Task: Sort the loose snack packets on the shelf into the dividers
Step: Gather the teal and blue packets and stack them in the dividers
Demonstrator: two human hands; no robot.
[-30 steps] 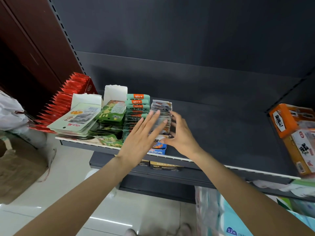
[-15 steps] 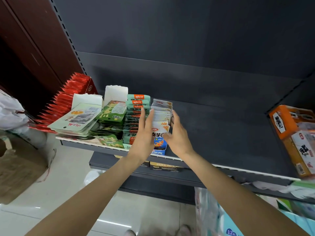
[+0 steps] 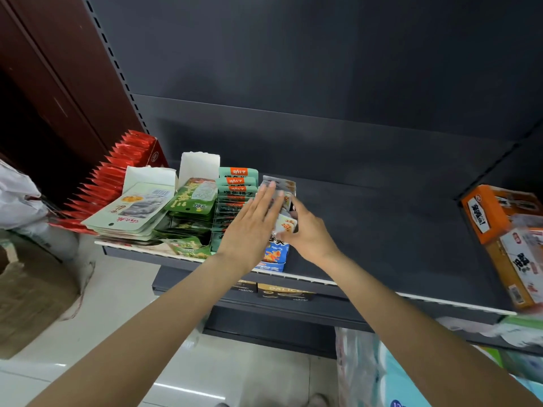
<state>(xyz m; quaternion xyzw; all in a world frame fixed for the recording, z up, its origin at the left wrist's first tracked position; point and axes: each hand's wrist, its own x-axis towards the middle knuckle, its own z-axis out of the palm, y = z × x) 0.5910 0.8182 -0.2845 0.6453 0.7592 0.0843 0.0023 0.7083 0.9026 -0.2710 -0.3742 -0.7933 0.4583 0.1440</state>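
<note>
Dark shelf [image 3: 367, 230]: packet rows [image 3: 188, 207] crowded at left, orange boxes [image 3: 499, 230] far right.

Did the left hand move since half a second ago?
Yes. The left hand now lies flat with straight fingers reaching over the white packets, toward the shelf's back. Before, it stood upright beside the teal packets.

- Two hands: the left hand [image 3: 249, 227] and the right hand [image 3: 308, 230], both at mid-frame.
- One dark shelf [image 3: 382, 230] across the middle of the frame.
- Five rows of snack packets on its left part: red packets [image 3: 117, 168], pale green packets [image 3: 129, 211], dark green packets [image 3: 194, 201], teal packets [image 3: 236, 183], white packets [image 3: 283, 198]; packets per row cannot be counted.
- Two orange boxes [image 3: 499, 218] at the right edge.
- One blue box [image 3: 274, 257] at the shelf's front edge.
</note>
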